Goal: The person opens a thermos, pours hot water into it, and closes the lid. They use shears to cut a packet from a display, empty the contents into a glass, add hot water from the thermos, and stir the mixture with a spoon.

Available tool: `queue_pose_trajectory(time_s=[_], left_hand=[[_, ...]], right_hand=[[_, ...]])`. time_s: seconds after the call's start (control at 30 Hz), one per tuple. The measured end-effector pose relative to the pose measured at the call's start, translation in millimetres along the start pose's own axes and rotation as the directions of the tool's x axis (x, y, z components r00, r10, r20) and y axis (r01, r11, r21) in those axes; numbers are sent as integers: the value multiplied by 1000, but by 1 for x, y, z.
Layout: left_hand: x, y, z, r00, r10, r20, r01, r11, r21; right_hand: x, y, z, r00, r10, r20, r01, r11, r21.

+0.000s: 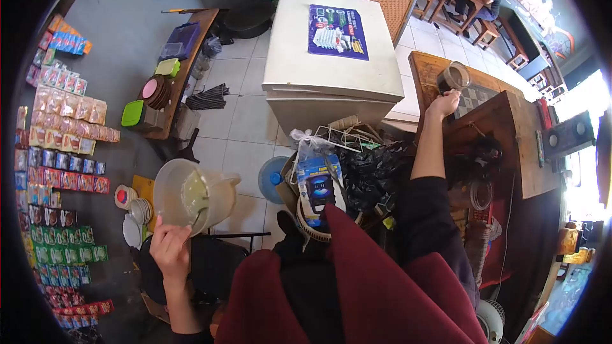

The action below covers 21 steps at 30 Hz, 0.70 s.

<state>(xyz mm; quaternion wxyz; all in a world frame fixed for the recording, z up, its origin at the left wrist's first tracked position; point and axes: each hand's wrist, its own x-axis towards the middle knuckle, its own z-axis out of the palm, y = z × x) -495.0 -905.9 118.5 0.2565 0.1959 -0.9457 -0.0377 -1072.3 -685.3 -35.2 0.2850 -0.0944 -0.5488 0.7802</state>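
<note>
The pitcher [191, 197] in the left hand [169, 248] looked like cloudy, translucent plastic, smooth and kinda matt, while the glass mug [454, 78] at the right hand [444, 103] was clear and shiny. The counter [510, 134] was dark wood with a slight sheen, the chest freezer [325, 70] had a smooth white lid with a glossy printed sticker [336, 30], and the floor tiles [236, 108] were pale and slick. Wall sachets [64, 111] were shiny foil-like plastic, the bin bag [366, 175] was crinkly glossy black plastic, and the maroon garment [376, 280] was soft matt cloth.
</note>
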Motion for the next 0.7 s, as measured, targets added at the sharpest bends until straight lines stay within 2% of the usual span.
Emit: queue_pose_trajectory(time_s=[0.03,0.1,0.17,0.23,0.27,0.3,0.37,0.43,0.5,0.53,0.63,0.67,0.7], left_hand=[[0,-2,0,1000,-28,13,28,999,20],[1,-2,-3,999,-43,30,43,999,20],[3,-5,-3,996,-85,32,84,996,44],[7,-10,-2,995,-85,43,83,996,41],[7,-11,-2,995,-87,47,85,995,51],[7,-12,-2,995,-92,50,89,994,62],[8,-14,-1,995,-97,36,95,993,69],[11,-16,0,995,-100,19,98,992,80],[13,-17,-1,990,-140,11,139,988,67],[14,-18,-1,990,-144,10,143,987,68],[13,-24,-2,988,-152,-7,152,987,56],[12,-29,-2,991,-131,1,131,990,44],[10,-41,-1,994,-105,12,105,994,22]], right_hand=[[14,6,2,1000,-3,-4,3,1000,-6],[40,15,2,957,-254,-137,211,940,-268],[64,25,3,945,-270,-185,193,916,-350],[78,26,10,908,-171,-383,84,969,-234],[82,25,8,886,-213,-412,28,912,-410],[86,21,7,886,-215,-411,29,910,-412],[92,15,7,835,-162,-526,-145,857,-494],[102,23,3,826,-158,-540,-152,862,-484],[104,23,3,752,-171,-636,-260,811,-524],[102,19,4,749,-107,-654,-316,810,-495],[99,14,4,752,-81,-654,-357,784,-508],[104,18,2,757,-11,-653,-354,833,-424],[100,17,2,754,-22,-656,-348,833,-429]])
